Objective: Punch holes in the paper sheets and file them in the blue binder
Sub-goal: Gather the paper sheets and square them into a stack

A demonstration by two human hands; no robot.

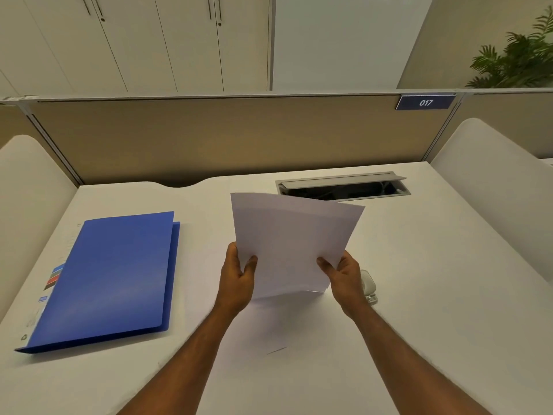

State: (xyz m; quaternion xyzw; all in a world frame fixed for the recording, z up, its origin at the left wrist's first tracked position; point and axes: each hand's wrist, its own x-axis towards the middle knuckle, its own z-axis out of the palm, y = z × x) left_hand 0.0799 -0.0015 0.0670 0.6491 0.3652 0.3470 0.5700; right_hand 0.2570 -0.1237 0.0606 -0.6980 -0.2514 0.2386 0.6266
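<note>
Both hands hold a small stack of white paper sheets (291, 244) upright above the middle of the white desk. My left hand (238, 278) grips the stack's lower left edge, and my right hand (344, 275) grips its lower right edge. The blue binder (116, 277) lies closed and flat on the desk to the left, apart from the hands. A white hole punch (368, 287) sits on the desk just right of my right hand, partly hidden behind it. Another white sheet (269, 327) lies flat on the desk under my hands.
An open grey cable tray (344, 187) is set into the desk behind the paper. A beige partition (224, 136) with a "017" label (425, 102) closes the back; white side panels (490, 181) flank the desk. A plant (517, 55) stands far right.
</note>
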